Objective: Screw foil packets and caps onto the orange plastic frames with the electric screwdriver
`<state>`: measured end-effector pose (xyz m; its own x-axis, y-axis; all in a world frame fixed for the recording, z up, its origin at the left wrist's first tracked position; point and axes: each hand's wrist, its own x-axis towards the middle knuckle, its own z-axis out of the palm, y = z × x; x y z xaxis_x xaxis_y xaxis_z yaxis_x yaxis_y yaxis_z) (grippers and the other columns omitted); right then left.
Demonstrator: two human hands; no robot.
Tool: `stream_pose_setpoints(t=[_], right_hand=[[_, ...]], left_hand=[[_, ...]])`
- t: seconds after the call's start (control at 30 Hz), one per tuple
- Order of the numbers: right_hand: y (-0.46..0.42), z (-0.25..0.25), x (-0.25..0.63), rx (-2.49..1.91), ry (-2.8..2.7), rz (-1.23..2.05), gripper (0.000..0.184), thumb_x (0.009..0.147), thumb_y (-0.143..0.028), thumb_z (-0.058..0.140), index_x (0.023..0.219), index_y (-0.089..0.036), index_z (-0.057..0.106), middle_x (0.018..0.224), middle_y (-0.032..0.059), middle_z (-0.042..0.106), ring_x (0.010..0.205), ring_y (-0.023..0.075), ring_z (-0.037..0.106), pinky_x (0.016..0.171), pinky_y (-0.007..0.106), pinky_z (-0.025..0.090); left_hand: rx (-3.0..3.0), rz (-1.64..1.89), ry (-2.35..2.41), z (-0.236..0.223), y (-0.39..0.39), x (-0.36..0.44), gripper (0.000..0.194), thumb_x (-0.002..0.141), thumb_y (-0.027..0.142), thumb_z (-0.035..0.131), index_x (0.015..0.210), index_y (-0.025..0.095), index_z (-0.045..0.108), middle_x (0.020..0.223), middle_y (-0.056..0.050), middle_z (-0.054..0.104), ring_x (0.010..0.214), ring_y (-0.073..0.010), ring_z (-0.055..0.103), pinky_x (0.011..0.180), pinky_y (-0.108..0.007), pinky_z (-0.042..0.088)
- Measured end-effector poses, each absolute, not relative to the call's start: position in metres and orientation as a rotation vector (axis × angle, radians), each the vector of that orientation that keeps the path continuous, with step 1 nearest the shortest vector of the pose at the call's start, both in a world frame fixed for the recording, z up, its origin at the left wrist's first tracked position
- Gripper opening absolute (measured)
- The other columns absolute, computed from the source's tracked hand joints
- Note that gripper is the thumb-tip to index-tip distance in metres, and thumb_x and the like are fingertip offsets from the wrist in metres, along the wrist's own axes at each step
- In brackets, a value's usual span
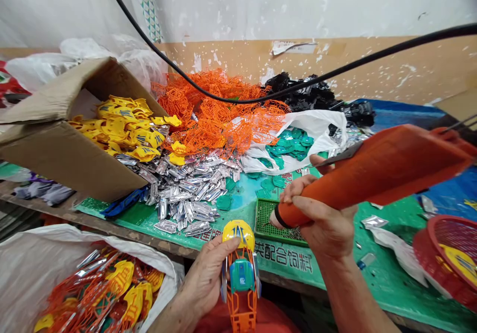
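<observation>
My left hand (206,271) is closed around a toy car body (242,276) at the table's front edge, the thumb on its yellow front piece. The body has an orange lattice frame, silver side pieces and a green plate in the middle. My right hand (328,223) grips an electric screwdriver (372,174) wrapped in orange, tilted with its nose down to the left. That nose is over a small green basket (265,208) with small screws in it. Part of the basket is hidden by the hand and tool.
A cardboard box (55,154) of yellow parts lies left. Silver pieces (197,184), orange frames (223,109) and a white bag (328,122) of green plates lie behind. A red basket (428,243) stands right, a sack (22,268) of assembled parts lower left. A black cable (171,64) hangs across.
</observation>
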<state>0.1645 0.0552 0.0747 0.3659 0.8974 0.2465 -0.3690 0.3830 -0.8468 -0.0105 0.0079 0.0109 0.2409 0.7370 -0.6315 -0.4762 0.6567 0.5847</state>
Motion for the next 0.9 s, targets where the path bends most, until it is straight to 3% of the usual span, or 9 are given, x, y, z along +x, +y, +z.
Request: stream_pose_setpoints(t=[0.17,0.23,0.4,0.53,0.67,0.9], right_hand=[[0.058,0.071,0.168,-0.876,-0.819,0.833,0.019,0.058,-0.015,0.076,0.072,-0.017,0.064,0.064,-0.0020,0.061,0.058,0.0136,0.056,0.060,0.033,0.048],[0.058,0.069,0.170,-0.922,-0.830,0.816,0.016,0.059,-0.017,0.078,0.064,-0.016,0.064,0.065,-0.0011,0.061,0.058,0.0132,0.057,0.058,0.032,0.048],[0.057,0.064,0.172,-1.000,-0.809,0.854,0.027,0.057,-0.023,0.084,0.076,-0.017,0.066,0.071,0.0005,0.065,0.057,0.0139,0.059,0.047,0.027,0.046],[0.059,0.059,0.170,-0.985,-0.675,0.992,0.044,0.054,-0.022,0.083,0.094,-0.017,0.065,0.067,-0.0024,0.061,0.046,0.0095,0.052,0.035,0.020,0.031],[0.064,0.054,0.168,-0.953,-0.557,0.931,0.046,0.050,-0.019,0.083,0.092,-0.016,0.064,0.065,-0.0052,0.059,0.043,0.0066,0.048,0.039,0.022,0.036],[0.072,0.027,0.157,-0.957,-0.503,0.914,0.046,0.050,-0.024,0.083,0.086,-0.018,0.055,0.061,-0.0087,0.053,0.041,0.0031,0.036,0.037,0.020,0.025]], left_hand=[[0.299,0.911,0.906,0.017,0.010,-0.010,0.025,0.073,0.022,0.075,0.093,0.009,0.071,0.080,-0.010,0.074,0.065,-0.0179,0.068,0.065,-0.029,0.057],[0.297,0.922,0.864,0.020,0.013,-0.008,0.026,0.073,0.021,0.074,0.095,0.008,0.071,0.082,-0.012,0.075,0.069,-0.0197,0.069,0.068,-0.031,0.058],[0.227,0.928,0.839,0.027,0.021,-0.003,0.027,0.072,0.018,0.072,0.097,0.008,0.069,0.082,-0.010,0.075,0.067,-0.0214,0.070,0.066,-0.034,0.059],[0.160,0.931,0.899,0.026,0.024,-0.006,0.024,0.079,0.017,0.064,0.102,0.009,0.066,0.078,-0.010,0.074,0.063,-0.0210,0.069,0.063,-0.035,0.059],[0.128,0.963,0.944,0.022,0.025,-0.013,0.023,0.084,0.013,0.058,0.106,0.008,0.063,0.073,-0.008,0.073,0.060,-0.0186,0.068,0.063,-0.033,0.059],[0.109,0.966,0.946,0.025,0.027,-0.019,0.028,0.083,0.014,0.060,0.110,0.008,0.061,0.070,-0.007,0.073,0.057,-0.0190,0.069,0.062,-0.034,0.060]])
